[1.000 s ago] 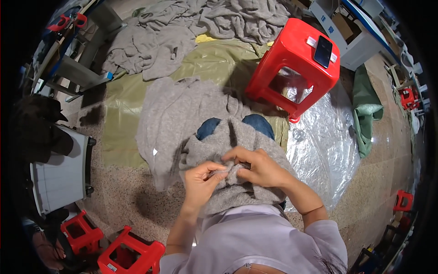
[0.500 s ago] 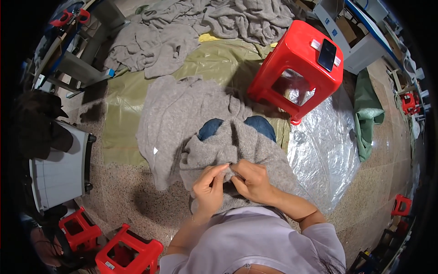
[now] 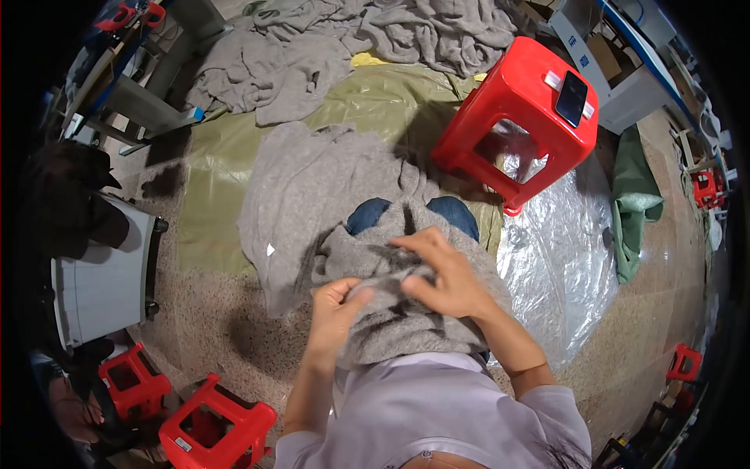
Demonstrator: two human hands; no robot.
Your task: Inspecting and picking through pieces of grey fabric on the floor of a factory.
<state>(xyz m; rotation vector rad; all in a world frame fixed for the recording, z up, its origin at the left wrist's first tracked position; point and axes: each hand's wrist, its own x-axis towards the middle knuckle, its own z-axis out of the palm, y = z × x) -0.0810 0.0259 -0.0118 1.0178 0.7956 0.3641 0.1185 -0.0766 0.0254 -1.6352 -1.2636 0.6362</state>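
Note:
A grey-brown knitted fabric (image 3: 422,332) lies bunched over my lap and spreads forward onto the floor covering. My left hand (image 3: 334,309) is at its left side, fingers bent toward the thumb, pinching a fold of the knit; the fingertips are slightly blurred. Over the middle of the knit, my right hand (image 3: 445,273) has its index finger and thumb spread apart, with nothing seen between them. A small white tag (image 3: 270,249) shows on the part of the knit lying left of my knees.
Ahead right stands a red plastic stool (image 3: 523,94) bearing a phone (image 3: 572,99). More knitted fabric (image 3: 297,70) is heaped at the far side on an olive sheet (image 3: 211,195). Clear plastic sheeting (image 3: 555,266) lies right. Red stools (image 3: 223,422) and a grey wheeled cabinet (image 3: 105,273) stand left.
My hands, close together at the knit before, have moved apart. The right hand has opened and lifted its fingers; the left has shifted slightly left. The view has tilted a little.

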